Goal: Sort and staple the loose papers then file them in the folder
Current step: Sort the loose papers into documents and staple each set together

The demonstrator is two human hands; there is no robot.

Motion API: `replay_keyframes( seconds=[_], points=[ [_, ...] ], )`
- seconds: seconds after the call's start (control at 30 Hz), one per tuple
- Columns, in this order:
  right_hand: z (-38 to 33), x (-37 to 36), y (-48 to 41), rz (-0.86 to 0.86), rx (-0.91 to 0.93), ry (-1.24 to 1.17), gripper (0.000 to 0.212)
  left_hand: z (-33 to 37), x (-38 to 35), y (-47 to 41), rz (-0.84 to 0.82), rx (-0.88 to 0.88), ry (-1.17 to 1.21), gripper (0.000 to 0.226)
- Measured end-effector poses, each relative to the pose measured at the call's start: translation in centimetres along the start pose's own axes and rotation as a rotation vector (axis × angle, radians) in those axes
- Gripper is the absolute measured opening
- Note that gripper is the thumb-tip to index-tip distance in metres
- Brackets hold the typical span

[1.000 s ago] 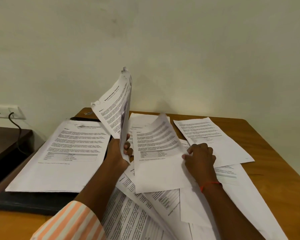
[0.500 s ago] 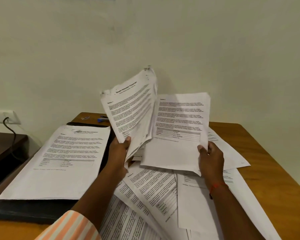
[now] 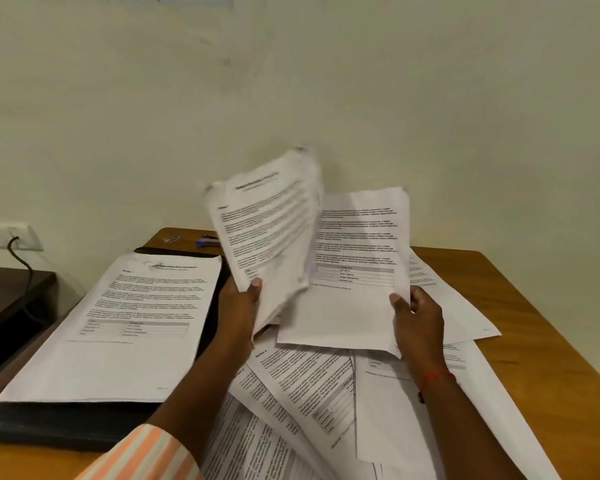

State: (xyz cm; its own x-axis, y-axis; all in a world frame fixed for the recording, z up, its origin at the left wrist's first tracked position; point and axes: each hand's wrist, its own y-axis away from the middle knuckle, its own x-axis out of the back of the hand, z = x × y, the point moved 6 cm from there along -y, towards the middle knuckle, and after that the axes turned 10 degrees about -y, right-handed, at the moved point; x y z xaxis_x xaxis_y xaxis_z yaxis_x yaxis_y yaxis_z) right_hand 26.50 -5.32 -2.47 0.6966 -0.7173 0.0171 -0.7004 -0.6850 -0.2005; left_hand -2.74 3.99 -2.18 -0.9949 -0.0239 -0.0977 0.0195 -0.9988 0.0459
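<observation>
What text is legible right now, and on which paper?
"Section 6": loose sheet below the left hand.
"Documentation": heading on the stack atop the black folder; first word unclear.
Blurred, unreadable: sheaf in the left hand, single page in the right hand.

1. held sheaf [image 3: 267, 230]: upper corner and heading smeared by motion; text unreadable.
2. right hand [image 3: 418, 317]: fingers hidden behind the single sheet [image 3: 354, 271]; only the thumb shows.
3. folder [image 3: 66, 427]: mostly covered by a paper stack [image 3: 125, 323]; only dark edges show.
4. small blue item [image 3: 207, 242]: partly behind the sheaf, too small to identify.
5. loose sheets [image 3: 274, 445]: cut off by the lower edge.
6. wall socket [image 3: 0, 235]: cut off at the left edge.
</observation>
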Motion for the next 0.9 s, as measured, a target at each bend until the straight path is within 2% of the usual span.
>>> replay_keyframes(
  seconds=[0.1, 0.23, 0.37, 0.43, 0.53, 0.6, 0.67, 0.77, 0.9],
  points=[
    [0.1, -0.9, 0.5, -0.071, -0.008, -0.018, 0.026, -0.5, -0.9, 0.1, -0.091, -0.084, -0.154, 0.032],
    [-0.7, -1.3, 1.2, -0.117, 0.003, -0.135, 0.009, -1.8, -1.3, -0.2, -0.132, -0.031, -0.225, 0.032],
    [-1.4, -1.4, 1.5, -0.140, 0.014, -0.200, 0.006, -2.0, -1.7, -0.1, -0.199, 0.017, -0.185, 0.028],
    [-1.2, -1.6, 1.6, -0.150, -0.031, -0.275, 0.012, -1.8, -1.9, 0.1, -0.218, -0.012, -0.190, 0.028],
    [-1.1, -1.8, 1.8, -0.171, -0.089, -0.429, 0.035, -1.4, -1.8, 0.2, -0.145, -0.100, -0.225, 0.033],
    [-1.6, -2.1, 2.0, -0.240, -0.053, -0.396, 0.031, -0.7, -1.8, 0.5, -0.110, -0.165, -0.202, 0.042],
    [-2.3, -2.4, 2.5, -0.309, 0.024, -0.266, 0.029, 0.1, -1.8, 0.9, -0.092, -0.221, -0.173, 0.047],
    [-3.3, -2.1, 3.0, -0.271, 0.147, -0.174, 0.034, 1.3, -1.9, 1.6, -0.084, -0.331, -0.164, 0.039],
    [-4.1, -1.9, 3.0, -0.244, 0.183, -0.235, 0.031, 2.2, -2.2, 2.6, -0.115, -0.414, -0.115, 0.027]
  ],
)
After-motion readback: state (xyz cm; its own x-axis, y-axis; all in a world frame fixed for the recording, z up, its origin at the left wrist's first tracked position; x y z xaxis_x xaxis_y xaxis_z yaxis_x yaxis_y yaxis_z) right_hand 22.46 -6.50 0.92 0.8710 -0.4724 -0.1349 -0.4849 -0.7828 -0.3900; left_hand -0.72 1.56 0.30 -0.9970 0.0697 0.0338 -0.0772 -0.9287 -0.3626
